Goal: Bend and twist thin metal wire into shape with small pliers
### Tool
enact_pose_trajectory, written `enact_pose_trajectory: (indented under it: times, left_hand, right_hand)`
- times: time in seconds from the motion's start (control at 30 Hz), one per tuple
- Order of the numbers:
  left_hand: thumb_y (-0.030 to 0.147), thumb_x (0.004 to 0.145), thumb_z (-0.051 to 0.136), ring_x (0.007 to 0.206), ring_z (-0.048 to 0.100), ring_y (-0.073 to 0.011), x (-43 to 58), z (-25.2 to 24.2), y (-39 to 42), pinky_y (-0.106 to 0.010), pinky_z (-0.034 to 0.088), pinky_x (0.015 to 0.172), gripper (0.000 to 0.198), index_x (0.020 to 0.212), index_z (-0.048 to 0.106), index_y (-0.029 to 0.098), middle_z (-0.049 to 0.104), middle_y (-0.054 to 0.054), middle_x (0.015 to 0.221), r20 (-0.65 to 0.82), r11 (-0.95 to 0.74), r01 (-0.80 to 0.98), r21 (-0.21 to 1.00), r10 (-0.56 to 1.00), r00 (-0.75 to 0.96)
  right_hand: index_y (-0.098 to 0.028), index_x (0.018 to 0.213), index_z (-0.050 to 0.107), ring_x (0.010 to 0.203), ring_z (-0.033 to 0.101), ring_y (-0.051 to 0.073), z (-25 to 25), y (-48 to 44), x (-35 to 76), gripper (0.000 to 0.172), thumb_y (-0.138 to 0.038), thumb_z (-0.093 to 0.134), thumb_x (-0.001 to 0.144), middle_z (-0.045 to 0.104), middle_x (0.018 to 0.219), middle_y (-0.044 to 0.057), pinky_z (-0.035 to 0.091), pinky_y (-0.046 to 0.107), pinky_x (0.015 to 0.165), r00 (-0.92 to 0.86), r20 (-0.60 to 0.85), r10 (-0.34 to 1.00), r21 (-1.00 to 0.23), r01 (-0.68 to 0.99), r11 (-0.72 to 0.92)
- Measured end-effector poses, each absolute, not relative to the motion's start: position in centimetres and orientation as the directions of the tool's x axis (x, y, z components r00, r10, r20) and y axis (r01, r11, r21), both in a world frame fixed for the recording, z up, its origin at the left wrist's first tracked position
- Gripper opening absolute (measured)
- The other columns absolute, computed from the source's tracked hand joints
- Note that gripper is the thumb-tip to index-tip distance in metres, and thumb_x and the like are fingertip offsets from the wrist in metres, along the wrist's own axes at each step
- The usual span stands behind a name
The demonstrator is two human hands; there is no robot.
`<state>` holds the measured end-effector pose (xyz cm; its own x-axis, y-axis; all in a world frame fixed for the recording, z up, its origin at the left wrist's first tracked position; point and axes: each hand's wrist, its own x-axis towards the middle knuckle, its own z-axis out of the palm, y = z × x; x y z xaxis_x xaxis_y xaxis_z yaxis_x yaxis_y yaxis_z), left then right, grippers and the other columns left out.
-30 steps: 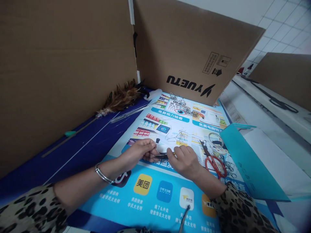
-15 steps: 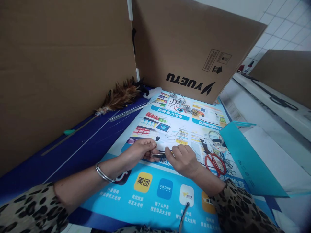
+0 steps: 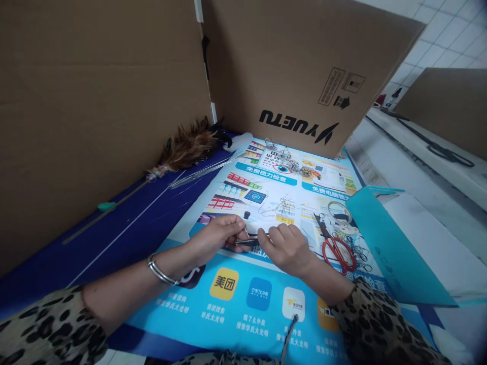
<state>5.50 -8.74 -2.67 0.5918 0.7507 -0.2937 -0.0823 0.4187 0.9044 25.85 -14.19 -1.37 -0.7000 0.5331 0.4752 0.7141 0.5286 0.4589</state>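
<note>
My right hand (image 3: 287, 247) is wrapped round a pair of pliers (image 3: 249, 242), whose dark, narrow jaws point left towards my other hand. A thin wire (image 3: 246, 232) is pinched between the fingertips of my left hand (image 3: 225, 228), close to the jaws. Whether the jaws grip the wire I cannot tell; the handles are mostly hidden in my right palm. Right of that hand lie red-handled scissors (image 3: 338, 252) and a heap of bent wire pieces (image 3: 361, 256). Beyond my hands sits a small loose wire shape (image 3: 285, 207).
A printed poster (image 3: 182, 324) covers the blue table. Cardboard panels (image 3: 243, 66) stand at the left and back, with a feather duster (image 3: 190, 146) along them. A ring-shaped coil (image 3: 340, 213) and a teal folder (image 3: 388, 248) are at the right; more wire pieces (image 3: 289, 163) lie at the back.
The thin wire now shows slanting up from beside the plier jaws at my left fingertips. Both hands keep nearly the same place; the view has shifted slightly.
</note>
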Motion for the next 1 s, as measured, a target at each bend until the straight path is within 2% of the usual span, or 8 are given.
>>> enact_pose_trajectory:
  times: [1.0]
  left_hand:
    - [0.039, 0.08, 0.058, 0.064, 0.067, -0.019, 5.48, -2.31, -8.82, -0.029, 0.049, 0.057, 0.025, 0.074, 0.054, 0.015, 0.064, -0.002, 0.069, -0.296, 0.414, -0.065, 0.908, 0.743, 0.6]
  right_hand:
    - [-0.016, 0.1, 0.055, 0.064, 0.041, 0.013, -1.61, -14.16, 25.95, 0.015, -0.019, 0.048, 0.088, 0.048, 0.068, 0.001, 0.023, 0.031, 0.056, -0.695, 0.471, 0.543, 0.437, 0.719, 0.541]
